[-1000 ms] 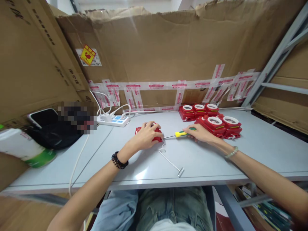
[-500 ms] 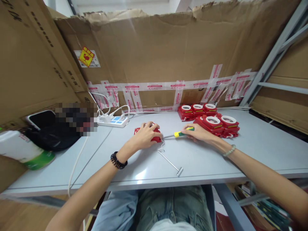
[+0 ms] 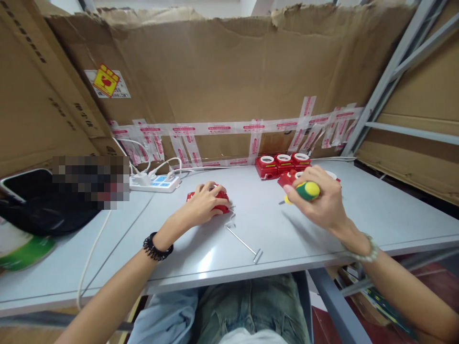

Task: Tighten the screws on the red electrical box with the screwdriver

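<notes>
My left hand (image 3: 205, 204) is wrapped over a red housing (image 3: 223, 202) on the grey table, covering most of it. A short white string trails from the housing's right side. My right hand (image 3: 319, 200) grips a green-and-yellow screwdriver (image 3: 308, 191) in the air, its shaft pointing left, away from the housing. Between the hands, nearer the front edge, lies a metal T-handle tool (image 3: 244, 241). Behind my right hand sit red housings with white rings (image 3: 283, 165), in a row of three plus others that the hand partly hides.
A white power strip (image 3: 156, 182) with plugged-in cables stands at the back left. Left of it are a black bag (image 3: 53, 217) and a green-and-white container (image 3: 27, 253). A white cable (image 3: 93, 248) runs over the front edge. Taped cardboard (image 3: 215, 71) walls the table's back.
My right hand has pulled the screwdriver away from the red housing, moving right and up toward me. My left hand stays on the housing. The view has shifted slightly right.
</notes>
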The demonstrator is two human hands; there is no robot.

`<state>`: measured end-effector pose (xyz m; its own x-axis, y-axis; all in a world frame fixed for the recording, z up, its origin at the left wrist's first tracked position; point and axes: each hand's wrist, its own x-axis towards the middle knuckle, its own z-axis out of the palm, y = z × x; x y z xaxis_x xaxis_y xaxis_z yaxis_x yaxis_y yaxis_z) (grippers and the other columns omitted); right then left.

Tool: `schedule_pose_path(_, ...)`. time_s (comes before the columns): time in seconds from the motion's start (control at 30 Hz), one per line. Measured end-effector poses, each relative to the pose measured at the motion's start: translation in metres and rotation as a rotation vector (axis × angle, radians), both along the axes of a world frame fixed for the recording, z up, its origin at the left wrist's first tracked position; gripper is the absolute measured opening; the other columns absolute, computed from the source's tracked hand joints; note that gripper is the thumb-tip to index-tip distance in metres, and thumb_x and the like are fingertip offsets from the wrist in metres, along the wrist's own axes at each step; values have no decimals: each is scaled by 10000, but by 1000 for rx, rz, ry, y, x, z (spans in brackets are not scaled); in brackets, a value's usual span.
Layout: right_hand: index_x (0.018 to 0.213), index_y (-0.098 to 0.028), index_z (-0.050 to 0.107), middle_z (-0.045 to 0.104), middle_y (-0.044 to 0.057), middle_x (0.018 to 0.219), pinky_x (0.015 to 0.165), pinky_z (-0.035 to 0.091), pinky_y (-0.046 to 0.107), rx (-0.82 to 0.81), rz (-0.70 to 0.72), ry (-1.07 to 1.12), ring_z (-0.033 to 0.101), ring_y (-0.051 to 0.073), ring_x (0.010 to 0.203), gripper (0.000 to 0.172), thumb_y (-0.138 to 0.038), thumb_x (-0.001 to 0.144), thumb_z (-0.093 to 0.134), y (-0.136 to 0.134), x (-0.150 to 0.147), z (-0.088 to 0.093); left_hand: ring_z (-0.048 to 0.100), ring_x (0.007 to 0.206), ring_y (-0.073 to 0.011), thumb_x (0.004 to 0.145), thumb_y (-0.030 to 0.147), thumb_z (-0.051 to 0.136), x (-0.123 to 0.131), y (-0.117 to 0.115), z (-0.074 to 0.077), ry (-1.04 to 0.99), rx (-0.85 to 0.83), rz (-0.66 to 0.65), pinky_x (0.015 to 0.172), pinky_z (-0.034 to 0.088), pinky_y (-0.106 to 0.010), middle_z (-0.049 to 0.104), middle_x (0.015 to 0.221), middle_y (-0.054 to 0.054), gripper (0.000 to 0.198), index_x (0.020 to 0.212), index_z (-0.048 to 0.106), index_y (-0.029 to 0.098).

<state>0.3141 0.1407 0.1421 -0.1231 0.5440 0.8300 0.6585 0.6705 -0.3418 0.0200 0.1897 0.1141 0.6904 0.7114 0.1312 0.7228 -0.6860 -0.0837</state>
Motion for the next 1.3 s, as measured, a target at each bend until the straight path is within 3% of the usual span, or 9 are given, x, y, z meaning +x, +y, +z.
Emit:
schedule_pose_path(0.03, 676, -203, 573, 585, 48, 756, 719, 435, 337, 100, 10, -94, 541, 186, 753, 208, -324, 797, 691, -10, -3, -1, 421, 1153, -337, 933, 236, 550, -1, -1, 0, -12, 5, -2, 935, 374, -521, 556, 1245, -86, 253, 1084, 726, 333)
schedule_pose_path(0.1, 798, -190, 598, 623, 41, 798, 663, 423, 276, 26, 184, -309, 570, 150, 728, 97, -254, 862, 634, -27, -10, -8, 408, 1169, -342, 938, 244, 545, -3, -2, 2, -44, 25, -6, 948, 373, -532, 552, 1252, -83, 248, 1080, 727, 335)
schedule_pose_path(0.17, 850, -189, 596, 622, -13, 668, 552, 344, 247, -167, 315, -541, 531, 104, 557, 62, -223, 901, 594, -38, -19, -20, 402, 1177, -336, 938, 250, 552, -5, -3, 5, -74, 52, -23, 971, 370, -539, 551, 1253, -76, 234, 1072, 728, 331)
schedule_pose_path(0.33, 798, -193, 586, 681, 16, 687, 544, 252, 269, -601, 296, -848, 602, 161, 612, 279, -445, 826, 702, -41, -34, -41, 385, 1193, -335, 931, 234, 575, -4, -14, 17, -126, 110, -99, 1001, 365, -556, 554, 1258, -70, 218, 1058, 727, 324)
schedule_pose_path(0.47, 856, -193, 611, 695, 40, 717, 558, 225, 285, -588, 243, -838, 612, 181, 633, 176, -365, 868, 647, -27, -37, -44, 393, 1206, -329, 938, 246, 576, 6, -29, 20, -121, 67, -192, 992, 379, -553, 539, 1293, -63, 228, 1082, 715, 355)
schedule_pose_path(0.63, 899, -172, 628, 704, 63, 855, 647, 327, 264, -545, 285, -732, 624, 178, 751, 66, -177, 838, 604, 5, -37, -46, 389, 1234, -336, 924, 220, 598, 26, -33, 11, -75, 22, -286, 982, 391, -539, 522, 1326, -65, 234, 1098, 700, 339)
schedule_pose_path(0.9, 823, -174, 604, 660, 31, 736, 596, 307, 244, -577, 76, -549, 522, 135, 639, 88, -252, 826, 643, 31, -6, -26, 388, 1256, -352, 889, 208, 646, 55, -5, 2, -19, 40, -369, 994, 389, -534, 539, 1303, -73, 239, 1092, 703, 319)
schedule_pose_path(1.2, 911, -177, 642, 694, 53, 821, 612, 321, 256, -668, 146, -621, 584, 176, 724, 199, -345, 803, 655, 24, 4, -25, 416, 1290, -323, 892, 201, 633, 72, 2, 17, -34, -81, -462, 1061, 363, -520, 577, 1297, -45, 166, 979, 734, 300)
schedule_pose_path(1.3, 1025, -172, 612, 688, 76, 906, 617, 323, 266, -696, 146, -620, 594, 201, 769, 333, -419, 805, 653, 17, 0, -26, 383, 1352, -327, 864, 205, 644, 68, 3, 16, -84, -95, -448, 1106, 307, -566, 499, 1414, -69, 253, 1096, 683, 298)
